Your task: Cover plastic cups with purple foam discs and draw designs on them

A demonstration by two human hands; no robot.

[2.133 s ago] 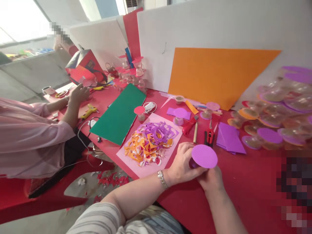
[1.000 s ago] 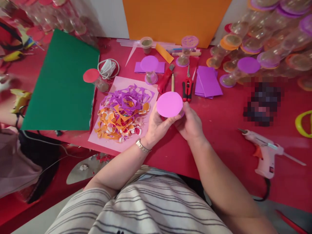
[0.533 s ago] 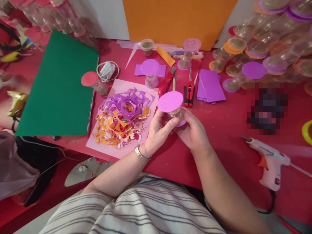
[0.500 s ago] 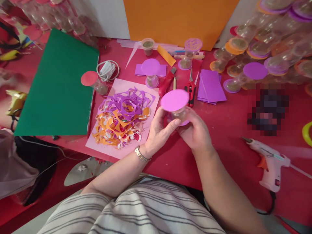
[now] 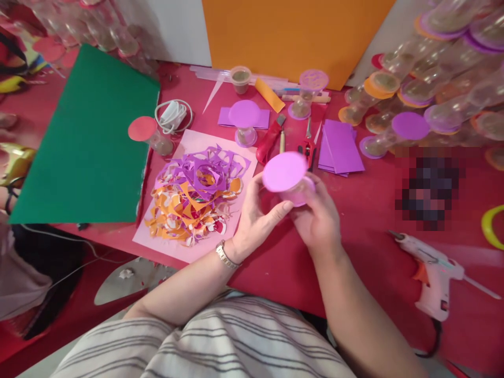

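Both hands hold a handmade hourglass (image 5: 285, 172) with a purple disc on each end, raised over the table's front part. My left hand (image 5: 258, 210) has its fingers around the left side, thumb near the lower disc. My right hand (image 5: 321, 215) grips the right side, by the lower disc; some of its fingers are hidden. The clear middle of the hourglass is mostly covered. Just beyond it lie a red-handled cutter (image 5: 271, 140) and red pliers (image 5: 309, 149). Another purple-topped hourglass (image 5: 244, 115) stands farther back.
Purple and orange scraps (image 5: 200, 184) cover a pink sheet (image 5: 157, 249) on the left. Beyond is a green board (image 5: 90, 147). A glue gun (image 5: 431, 268) lies at right, below a stack of hourglasses (image 5: 425, 79). Purple cards (image 5: 340, 147) lie right of the pliers. Another person's arm shows far left.
The hourglass has tilted in my hands, so its lower disc shows more on the right. My right hand has shifted slightly around it. The view has moved a little.
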